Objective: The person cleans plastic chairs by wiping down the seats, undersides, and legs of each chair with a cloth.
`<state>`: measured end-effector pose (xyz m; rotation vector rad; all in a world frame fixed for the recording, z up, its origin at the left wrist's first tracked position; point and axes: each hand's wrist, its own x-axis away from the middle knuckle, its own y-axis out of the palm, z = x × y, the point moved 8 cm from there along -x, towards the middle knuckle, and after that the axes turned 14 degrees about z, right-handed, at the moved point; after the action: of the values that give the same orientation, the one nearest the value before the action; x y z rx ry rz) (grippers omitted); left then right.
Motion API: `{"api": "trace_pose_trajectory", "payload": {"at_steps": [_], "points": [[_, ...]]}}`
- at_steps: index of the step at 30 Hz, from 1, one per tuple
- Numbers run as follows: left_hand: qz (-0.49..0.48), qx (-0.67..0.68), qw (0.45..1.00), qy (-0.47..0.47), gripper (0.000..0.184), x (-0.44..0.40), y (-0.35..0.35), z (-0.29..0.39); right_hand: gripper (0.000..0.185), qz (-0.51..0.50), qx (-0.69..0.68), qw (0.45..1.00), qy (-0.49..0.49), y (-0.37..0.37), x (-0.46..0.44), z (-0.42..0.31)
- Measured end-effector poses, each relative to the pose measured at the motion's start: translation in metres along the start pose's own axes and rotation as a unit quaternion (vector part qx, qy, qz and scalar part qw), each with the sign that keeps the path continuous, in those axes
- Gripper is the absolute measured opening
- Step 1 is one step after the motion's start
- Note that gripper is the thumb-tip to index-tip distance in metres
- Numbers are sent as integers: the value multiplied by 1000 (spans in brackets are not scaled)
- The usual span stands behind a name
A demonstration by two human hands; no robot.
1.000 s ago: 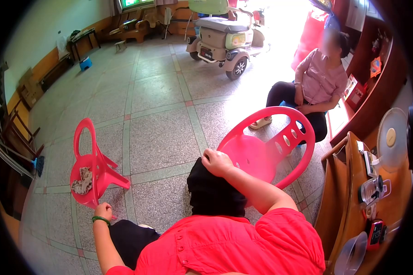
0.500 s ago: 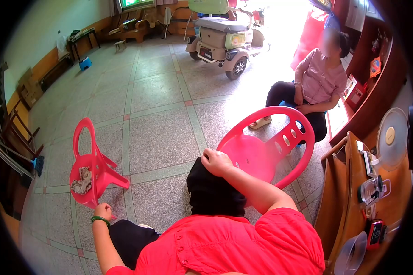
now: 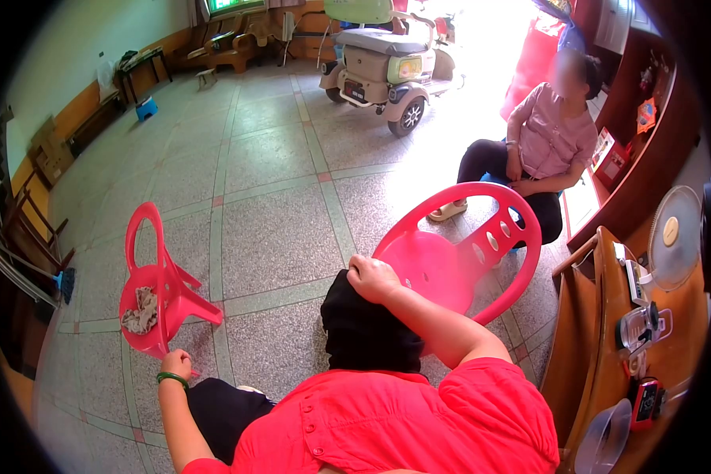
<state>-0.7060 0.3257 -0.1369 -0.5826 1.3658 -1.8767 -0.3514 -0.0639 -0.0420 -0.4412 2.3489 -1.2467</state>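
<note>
My left hand [image 3: 176, 364], with a green bangle at the wrist, is closed at the lower edge of a small pink chair [image 3: 140, 278]. Whether its curled fingers grip that edge is hidden. A crumpled patterned cloth [image 3: 141, 311] lies on the chair's seat. My right hand [image 3: 373, 278] rests on my knee in black trousers [image 3: 371, 332], its fingers curled together and nothing visible in them. Beside that arm stands a larger pink chair [image 3: 426, 272] with an oval back.
A person [image 3: 557, 142] sits behind the larger chair. At the right, a wooden cabinet [image 3: 608, 347] bears a fan [image 3: 675, 237], a glass jug [image 3: 638, 328] and a clear tub [image 3: 604, 442]. A three-wheeled scooter [image 3: 383, 71] stands farther back; a broom [image 3: 67, 284] is at the left.
</note>
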Motion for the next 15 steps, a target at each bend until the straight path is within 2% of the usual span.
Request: {"api": "trace_pose_trajectory", "payload": {"at_steps": [15], "points": [[1, 4, 1000, -2, 15, -1, 3, -5, 28, 6, -5, 1000, 10, -1, 0, 2]]}}
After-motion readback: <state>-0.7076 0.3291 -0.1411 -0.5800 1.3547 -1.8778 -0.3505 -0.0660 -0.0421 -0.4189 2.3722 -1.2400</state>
